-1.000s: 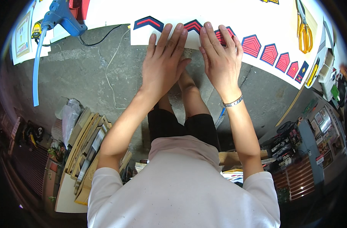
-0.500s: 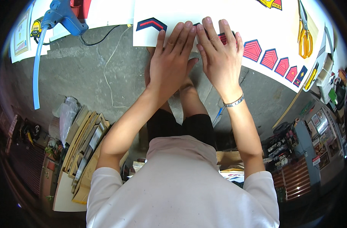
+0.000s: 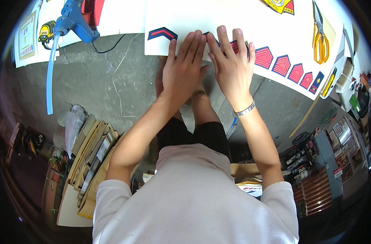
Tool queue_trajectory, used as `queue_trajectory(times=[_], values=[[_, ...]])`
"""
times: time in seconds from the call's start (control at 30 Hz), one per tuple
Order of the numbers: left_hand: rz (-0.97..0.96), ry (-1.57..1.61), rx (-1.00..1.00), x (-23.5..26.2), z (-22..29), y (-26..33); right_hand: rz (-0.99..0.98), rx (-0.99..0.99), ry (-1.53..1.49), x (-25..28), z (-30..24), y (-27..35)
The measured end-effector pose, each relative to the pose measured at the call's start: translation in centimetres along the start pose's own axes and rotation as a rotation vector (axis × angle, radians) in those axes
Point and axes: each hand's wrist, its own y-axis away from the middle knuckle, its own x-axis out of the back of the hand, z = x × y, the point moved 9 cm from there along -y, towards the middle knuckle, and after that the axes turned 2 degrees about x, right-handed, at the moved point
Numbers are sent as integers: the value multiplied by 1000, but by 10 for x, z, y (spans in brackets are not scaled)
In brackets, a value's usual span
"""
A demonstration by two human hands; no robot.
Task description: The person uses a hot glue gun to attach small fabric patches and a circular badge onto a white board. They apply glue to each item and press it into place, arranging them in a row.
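My left hand [image 3: 183, 61] lies flat near the front edge of a white sheet [image 3: 173, 16], fingers stretched out and close together. Beside it, my right hand [image 3: 231, 67] presses flat with its fingers spread. Beneath the right fingers shows part of a navy-and-red patch [image 3: 234, 46]; the rest is covered. To the left of my left hand lies a navy chevron patch [image 3: 162, 34] with one red stripe. Several pointed red patches with navy borders, such as the large one [image 3: 263, 57], run in a row to the right, ending at a small navy patch [image 3: 316, 82].
Orange-handled scissors [image 3: 321, 44] and a yellow cutter [image 3: 329, 83] are at the right. A blue glue gun [image 3: 75, 22] with a long glue stick and a yellow tape measure [image 3: 46, 32] are at the left. Flat boards [image 3: 90, 158] lean below left. Yellow badge patches [image 3: 279, 5] lie at the top.
The whole view has shifted slightly, with the sheet's left side lower in the picture. Both hands stay flat at nearly the same place on the sheet.
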Motion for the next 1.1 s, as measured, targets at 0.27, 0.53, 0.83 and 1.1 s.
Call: queue_trajectory(times=[0.27,0.53,0.83,1.1], values=[[47,-25,27,-6,1,3,-39,-52,9,1,6,22],[35,12,50,-9,0,4,-5,-50,-18,-2,10,21],[93,201,114,27,-36,14,263,-63,-251,31,40,29],[-31,85,-145,20,-40,2,122,9,-130,2,10,31]])
